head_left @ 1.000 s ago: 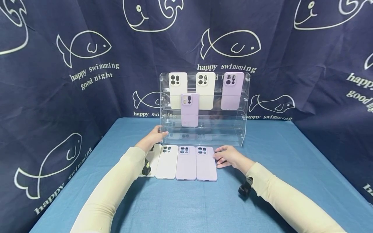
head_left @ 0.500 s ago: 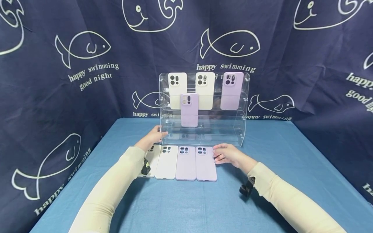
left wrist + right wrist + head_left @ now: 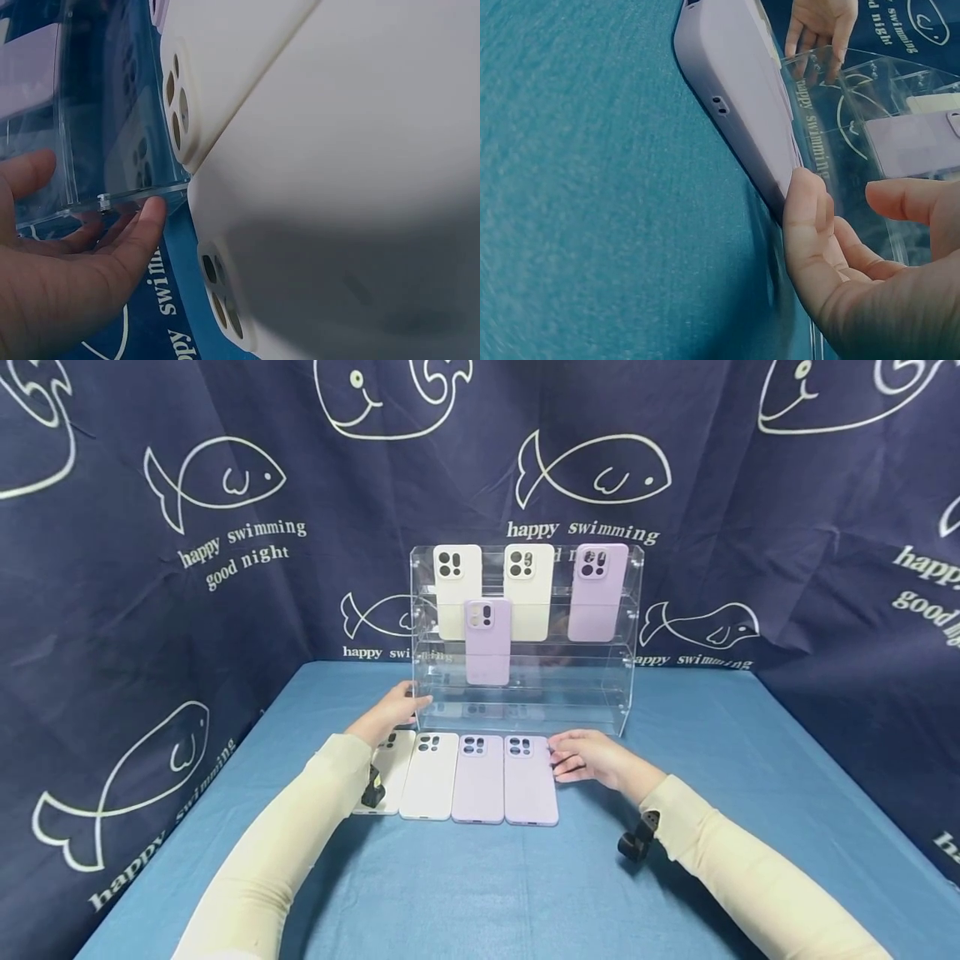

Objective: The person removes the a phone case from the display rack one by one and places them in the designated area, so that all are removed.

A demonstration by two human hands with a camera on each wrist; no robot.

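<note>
My left hand holds the lower left side of a clear acrylic display stand, thumb in front and fingers along the outer side panel. In front of the stand lies a row of phone cases: a white case partly hidden by my left arm, another white case, a lilac case and the rightmost lilac case. At that last case's upper right edge is my right hand. In the right wrist view its index fingertip touches the case's edge, while the thumb stays apart.
On the stand's top tier lean a white case, a second white case and a lilac case. One tier lower stands another lilac case. A blue cloth covers the table; a navy fish-print curtain hangs behind.
My right hand has shifted slightly away from me along the rightmost lilac case's edge, toward its upper corner. My left hand stays at the stand, and the cases have not moved.
</note>
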